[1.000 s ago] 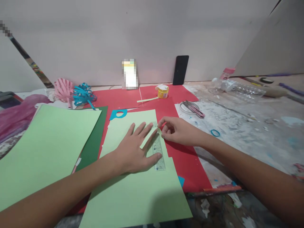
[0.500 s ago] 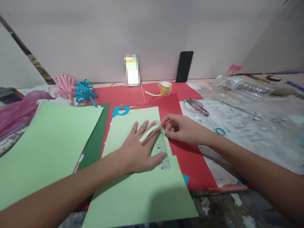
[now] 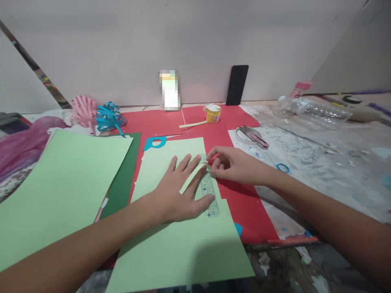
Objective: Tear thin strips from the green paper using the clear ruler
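My left hand (image 3: 181,193) lies flat with fingers spread, pressing a clear plastic ruler (image 3: 209,193) against a light green paper sheet (image 3: 183,252). To its right, my right hand (image 3: 230,165) pinches the far end of a narrow pale green paper strip (image 3: 192,179) at the ruler's upper part and the sheet's right edge. The strip's loose end curves back over my left hand's fingers. A notch shows along the sheet's right edge, just below the ruler's middle. Under the sheet lies red paper (image 3: 256,215).
A yellow glue tub (image 3: 213,114) stands behind the sheet, a second pale strip (image 3: 193,124) beside it. Scissors (image 3: 255,136) and a blue ring (image 3: 282,168) lie to the right. Pink and blue paper tassels (image 3: 110,116), more green paper (image 3: 61,183) and a blue cut-out (image 3: 154,143) lie left.
The strip's loose end has dropped lower over my left hand. The strip by the glue tub now lies flatter and further left. Both hands have stayed nearly still.
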The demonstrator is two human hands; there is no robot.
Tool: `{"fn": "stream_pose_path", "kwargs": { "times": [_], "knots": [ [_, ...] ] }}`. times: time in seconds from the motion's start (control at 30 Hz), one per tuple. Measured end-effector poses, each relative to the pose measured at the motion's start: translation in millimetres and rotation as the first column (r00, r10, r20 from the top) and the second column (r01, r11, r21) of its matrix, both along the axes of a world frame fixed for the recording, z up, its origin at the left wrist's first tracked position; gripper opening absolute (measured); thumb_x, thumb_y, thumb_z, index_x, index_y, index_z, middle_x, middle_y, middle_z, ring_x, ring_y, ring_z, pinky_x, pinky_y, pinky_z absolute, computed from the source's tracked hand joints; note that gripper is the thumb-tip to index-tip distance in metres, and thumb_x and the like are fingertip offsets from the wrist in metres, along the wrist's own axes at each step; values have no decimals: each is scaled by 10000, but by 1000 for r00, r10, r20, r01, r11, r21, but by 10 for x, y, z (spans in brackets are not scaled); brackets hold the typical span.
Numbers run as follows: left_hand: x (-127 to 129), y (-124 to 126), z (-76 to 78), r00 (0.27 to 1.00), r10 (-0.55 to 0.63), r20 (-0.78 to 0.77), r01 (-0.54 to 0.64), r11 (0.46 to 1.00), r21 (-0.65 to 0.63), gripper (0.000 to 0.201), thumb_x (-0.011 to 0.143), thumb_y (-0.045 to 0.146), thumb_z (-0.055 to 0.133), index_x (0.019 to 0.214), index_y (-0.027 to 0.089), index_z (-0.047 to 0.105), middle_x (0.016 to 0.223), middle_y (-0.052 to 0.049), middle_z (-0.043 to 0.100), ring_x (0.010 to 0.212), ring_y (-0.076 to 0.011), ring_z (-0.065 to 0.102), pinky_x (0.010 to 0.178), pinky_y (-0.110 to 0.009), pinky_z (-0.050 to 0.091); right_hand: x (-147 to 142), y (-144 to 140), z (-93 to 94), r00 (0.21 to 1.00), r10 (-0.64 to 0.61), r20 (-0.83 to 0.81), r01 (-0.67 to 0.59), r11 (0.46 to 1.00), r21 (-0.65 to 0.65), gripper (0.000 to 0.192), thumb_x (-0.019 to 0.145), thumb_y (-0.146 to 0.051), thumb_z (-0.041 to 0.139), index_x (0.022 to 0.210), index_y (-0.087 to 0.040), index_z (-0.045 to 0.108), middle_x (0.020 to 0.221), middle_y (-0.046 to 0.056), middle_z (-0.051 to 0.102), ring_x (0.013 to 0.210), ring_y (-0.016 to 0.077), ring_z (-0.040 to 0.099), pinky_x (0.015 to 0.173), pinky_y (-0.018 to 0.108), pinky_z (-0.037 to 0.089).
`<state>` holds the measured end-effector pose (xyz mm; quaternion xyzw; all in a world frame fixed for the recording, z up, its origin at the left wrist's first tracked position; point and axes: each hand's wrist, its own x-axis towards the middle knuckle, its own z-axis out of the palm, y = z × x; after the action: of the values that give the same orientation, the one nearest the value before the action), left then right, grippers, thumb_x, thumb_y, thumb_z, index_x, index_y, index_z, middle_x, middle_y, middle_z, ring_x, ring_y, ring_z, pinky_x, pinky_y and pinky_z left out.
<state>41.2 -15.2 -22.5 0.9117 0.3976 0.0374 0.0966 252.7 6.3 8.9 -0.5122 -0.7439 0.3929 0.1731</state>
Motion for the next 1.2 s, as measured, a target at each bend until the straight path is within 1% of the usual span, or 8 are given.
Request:
{"fn": "stream_pose_path", "kwargs": {
  "times": [0.1,0.23,0.33,0.5,0.67,0.8,1.07,1.2],
  "knots": [
    [4,6,26,1000,-10,15,10,1000,10,746,894,667,353,1489,217,310,1598,-85,163,1466,-344,96,1176,-577,66,13,-1,-1,999,33,8,-33,999,0,290,734,-199,627,1013,-197,547,712,-13,665,622,132,582,603,245,444],
    [15,10,77,1000,-25,13,25,1000,-8,779,893,657,366,1509,193,258,1597,-102,161,1462,-357,105,1166,-592,86,18,-4,-25,999,52,8,-52,999,6,292,746,-200,612,1030,-202,544,710,-16,657,609,127,563,598,243,446],
    [25,7,95,1000,-15,-5,15,1000,-15,745,894,646,371,1484,195,307,1599,-96,165,1462,-366,94,1163,-602,62,6,-11,-35,999,40,0,-40,999,6,290,747,-198,609,1027,-204,538,704,-20,649,604,123,551,596,240,443],
    [25,1,62,1000,-23,-18,22,998,-52,670,919,643,304,1440,225,356,1589,-59,225,1474,-328,30,1170,-600,34,-7,-29,-26,999,32,-17,-32,999,-4,285,743,-185,612,1018,-207,540,706,-20,647,615,125,557,602,239,440],
    [30,0,27,999,-2,-38,1,1000,-29,758,903,684,283,1477,189,308,1605,-67,158,1473,-334,10,1178,-580,12,-19,-35,-11,1000,19,-9,-19,1000,-14,290,745,-185,614,1023,-208,535,701,-21,646,614,127,551,599,240,435],
    [35,0,45,999,-19,-42,16,998,-61,718,924,670,245,1473,212,309,1606,-51,157,1476,-311,-13,1172,-594,13,-27,-32,-12,1000,18,-10,-18,1000,-14,278,745,-181,611,1012,-205,540,696,-20,643,607,124,540,594,240,431],
    [16,5,27,999,-20,-39,20,1000,-14,754,915,672,278,1492,187,298,1600,-74,175,1472,-336,14,1171,-597,30,-23,-49,-10,1000,13,-5,-13,1000,2,284,741,-166,609,1014,-204,542,704,-20,647,615,123,552,601,239,434],
    [32,12,63,1000,-7,-23,7,1000,-18,721,897,658,348,1441,187,385,1599,-94,172,1470,-330,85,1178,-571,67,-38,-53,-2,999,19,-39,-20,1000,-23,283,742,-176,619,1010,-202,535,699,-20,647,602,121,545,592,238,435]
  ]
}}
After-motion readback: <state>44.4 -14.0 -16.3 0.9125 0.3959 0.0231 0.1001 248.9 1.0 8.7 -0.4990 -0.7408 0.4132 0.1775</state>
